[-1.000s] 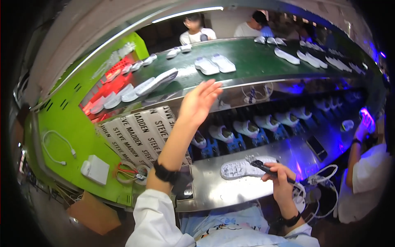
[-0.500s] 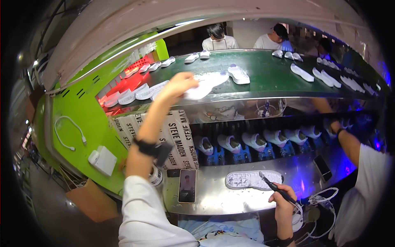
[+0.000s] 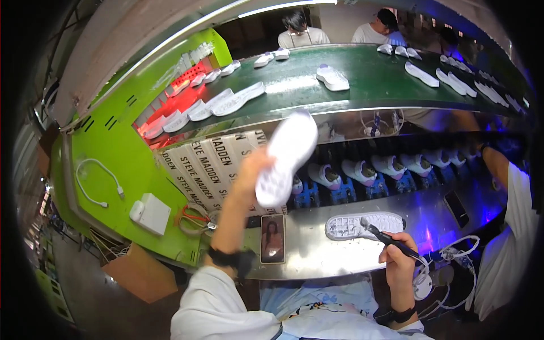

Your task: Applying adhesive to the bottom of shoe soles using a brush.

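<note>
My left hand (image 3: 253,174) grips a white shoe sole (image 3: 294,141) by its edge, raised above the bench's left part and slightly blurred by motion. In my right hand (image 3: 401,262) is a black-handled brush (image 3: 403,245), held like a pen. Its pale tip sits over another white shoe sole (image 3: 341,225), which lies flat on the metal bench (image 3: 306,249) with its gridded side up. A smartphone (image 3: 272,239) with a lit screen lies left of that sole. Whether the brush tip touches the sole I cannot tell.
Beyond the bench, a green conveyor belt (image 3: 289,68) carries several white soles. White shoes (image 3: 358,170) stand in a row beneath it. A printed box (image 3: 198,164), scissors (image 3: 195,218) and a white case (image 3: 152,212) are at left. A co-worker's arm (image 3: 496,161) reaches in at right.
My left hand has come back from the belt toward me with the white sole. My right hand keeps the brush over the sole on the bench. The view has shifted slightly.
</note>
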The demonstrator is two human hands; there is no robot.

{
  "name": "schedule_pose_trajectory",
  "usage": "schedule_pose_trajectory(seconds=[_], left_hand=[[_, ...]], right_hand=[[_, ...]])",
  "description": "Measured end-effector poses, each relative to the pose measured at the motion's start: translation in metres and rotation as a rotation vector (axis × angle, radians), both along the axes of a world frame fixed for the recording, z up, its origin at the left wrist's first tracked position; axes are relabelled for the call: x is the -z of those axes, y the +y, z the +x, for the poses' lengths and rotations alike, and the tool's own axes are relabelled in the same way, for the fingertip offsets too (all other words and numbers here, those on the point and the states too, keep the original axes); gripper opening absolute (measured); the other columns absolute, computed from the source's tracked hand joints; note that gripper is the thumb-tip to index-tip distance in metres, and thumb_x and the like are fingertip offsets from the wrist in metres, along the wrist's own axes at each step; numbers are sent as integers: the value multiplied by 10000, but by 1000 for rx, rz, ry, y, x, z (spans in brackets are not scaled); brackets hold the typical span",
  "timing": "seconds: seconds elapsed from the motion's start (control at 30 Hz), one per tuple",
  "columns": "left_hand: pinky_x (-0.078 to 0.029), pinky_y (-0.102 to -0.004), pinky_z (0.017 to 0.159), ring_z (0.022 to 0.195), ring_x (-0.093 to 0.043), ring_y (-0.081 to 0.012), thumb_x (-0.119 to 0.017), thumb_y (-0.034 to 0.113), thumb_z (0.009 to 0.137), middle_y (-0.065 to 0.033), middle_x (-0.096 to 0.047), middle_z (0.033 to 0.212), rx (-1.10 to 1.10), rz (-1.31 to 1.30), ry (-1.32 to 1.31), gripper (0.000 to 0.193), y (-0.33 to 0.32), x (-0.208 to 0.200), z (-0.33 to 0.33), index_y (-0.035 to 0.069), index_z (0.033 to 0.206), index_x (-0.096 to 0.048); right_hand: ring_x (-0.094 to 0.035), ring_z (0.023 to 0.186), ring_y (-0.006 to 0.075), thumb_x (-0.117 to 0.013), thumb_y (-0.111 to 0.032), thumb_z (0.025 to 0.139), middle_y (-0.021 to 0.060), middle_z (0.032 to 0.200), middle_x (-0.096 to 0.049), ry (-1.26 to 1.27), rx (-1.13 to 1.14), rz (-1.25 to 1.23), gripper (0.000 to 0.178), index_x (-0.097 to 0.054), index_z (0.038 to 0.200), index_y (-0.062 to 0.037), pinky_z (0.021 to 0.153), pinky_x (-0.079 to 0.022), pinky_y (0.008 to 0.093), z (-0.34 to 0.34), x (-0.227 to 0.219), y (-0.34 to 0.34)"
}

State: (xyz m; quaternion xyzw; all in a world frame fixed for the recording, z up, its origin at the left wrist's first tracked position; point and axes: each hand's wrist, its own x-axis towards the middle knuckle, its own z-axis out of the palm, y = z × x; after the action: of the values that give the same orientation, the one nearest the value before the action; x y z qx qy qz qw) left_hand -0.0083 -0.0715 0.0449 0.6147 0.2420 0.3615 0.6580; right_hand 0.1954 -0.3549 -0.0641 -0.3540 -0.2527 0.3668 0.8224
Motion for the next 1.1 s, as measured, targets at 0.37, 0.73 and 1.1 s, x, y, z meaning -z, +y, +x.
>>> schedule_pose_trajectory(seconds=[0.37,0.73,1.1], left_hand=[[-518,-413,738,875,-595,-309,-327,497,919,-186,-576,1048,340,-1122,-645,550,-150,234,38,72,1252,-432],[-523,-376,653,801,-582,-301,-454,478,887,-209,-571,958,504,-1043,-626,589,-117,213,34,3,1234,-419],[-513,-225,618,719,-630,-137,-620,215,842,-131,-648,899,719,-734,504,312,-85,161,73,-51,1005,-614]], right_hand=[[-644,841,178,-634,-7,758,125,930,-666,-1040,-143,-35,197,-640,951,32,801,-486,279,-47,34,31],[-599,914,237,-651,-28,708,101,1009,-651,-1026,-502,-118,280,-673,984,-72,881,-440,324,-26,29,34],[-555,745,208,-671,-73,673,36,878,-651,-1444,-287,42,224,-695,892,-116,685,-466,327,-1,5,34]])
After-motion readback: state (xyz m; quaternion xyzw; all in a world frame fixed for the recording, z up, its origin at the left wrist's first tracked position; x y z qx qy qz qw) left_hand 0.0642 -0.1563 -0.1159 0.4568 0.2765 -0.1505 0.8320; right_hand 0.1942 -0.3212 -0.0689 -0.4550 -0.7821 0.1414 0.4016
